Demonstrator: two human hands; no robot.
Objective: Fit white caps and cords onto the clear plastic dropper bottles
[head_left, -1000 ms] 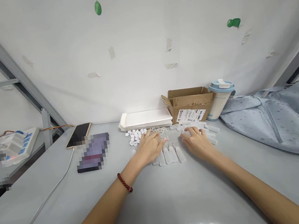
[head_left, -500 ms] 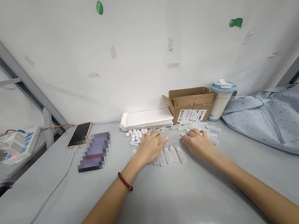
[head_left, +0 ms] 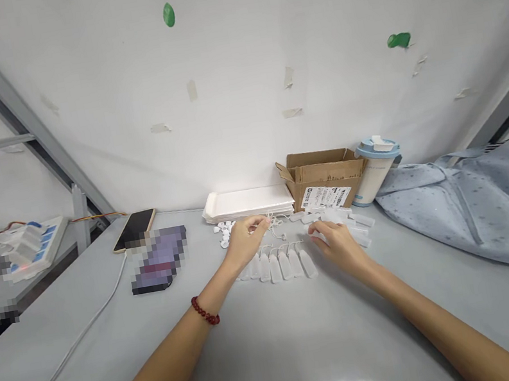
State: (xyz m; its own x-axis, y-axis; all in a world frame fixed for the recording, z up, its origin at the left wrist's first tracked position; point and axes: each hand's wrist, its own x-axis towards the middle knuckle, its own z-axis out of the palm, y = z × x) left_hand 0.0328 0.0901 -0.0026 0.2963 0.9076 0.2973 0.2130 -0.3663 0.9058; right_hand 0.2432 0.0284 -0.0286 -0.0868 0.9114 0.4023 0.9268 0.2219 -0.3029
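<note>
My left hand (head_left: 243, 241) is raised a little off the grey table (head_left: 279, 336), its fingertips pinched on a thin white string from a small tangle of strings (head_left: 275, 221). A row of several small white oblong tags (head_left: 281, 265) lies just in front of it. My right hand (head_left: 336, 240) rests on the table to the right of the row, fingers curled over a loose pile of white oblong pieces (head_left: 355, 224). A cluster of small white caps (head_left: 225, 231) lies behind my left hand.
Against the wall stand a flat white foam tray (head_left: 249, 202), an open cardboard box (head_left: 325, 180) and a blue-lidded cup (head_left: 375, 169). A light blue garment (head_left: 472, 206) covers the right side. Two phones (head_left: 133, 230) and a white cable (head_left: 84, 336) lie left.
My left hand has lifted off the row of tags and moved back toward the strings, pinching one. The row now lies uncovered. My right hand has barely moved.
</note>
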